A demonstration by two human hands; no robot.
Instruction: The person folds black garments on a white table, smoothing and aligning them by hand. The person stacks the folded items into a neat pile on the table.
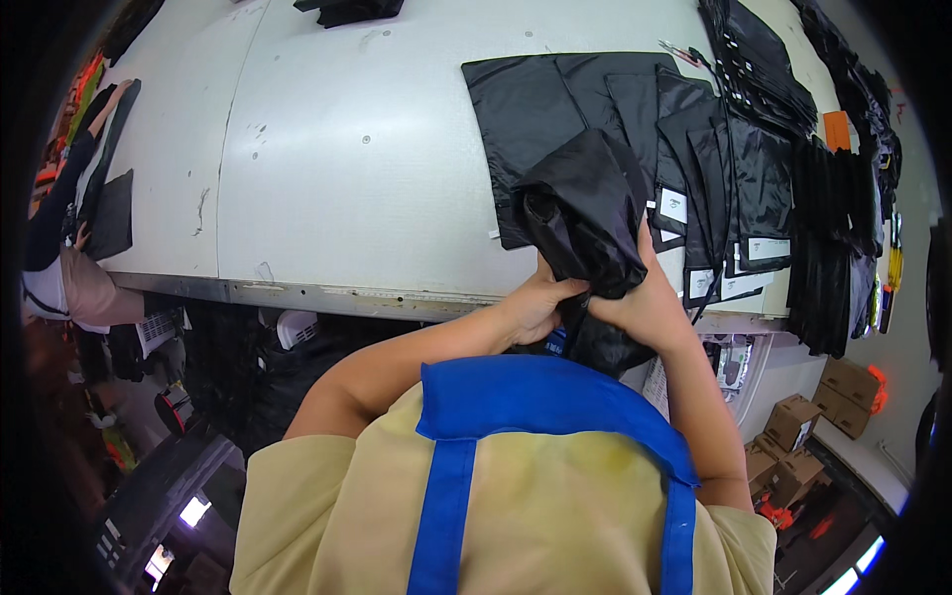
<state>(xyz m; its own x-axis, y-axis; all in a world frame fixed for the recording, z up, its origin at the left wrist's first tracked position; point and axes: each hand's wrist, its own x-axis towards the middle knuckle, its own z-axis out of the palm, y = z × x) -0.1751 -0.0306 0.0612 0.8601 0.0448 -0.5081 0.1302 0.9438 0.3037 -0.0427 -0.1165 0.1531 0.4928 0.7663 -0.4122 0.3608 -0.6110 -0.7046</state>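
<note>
A bunched black garment (585, 213) is held up in front of me over the near edge of the white table (347, 169). My left hand (535, 302) grips its lower part from the left. My right hand (645, 297) clasps it from the right, fingers wrapped round the fabric. Part of the cloth hangs down between my wrists. Behind it, flat black plastic bags (535, 109) with white labels lie overlapped in a row on the table.
More stacked black bags (764, 59) run along the table's right side. A dark bundle (347, 10) lies at the far edge. Another person (69, 268) works at the left end. Cardboard boxes (793, 421) stand on the floor at right.
</note>
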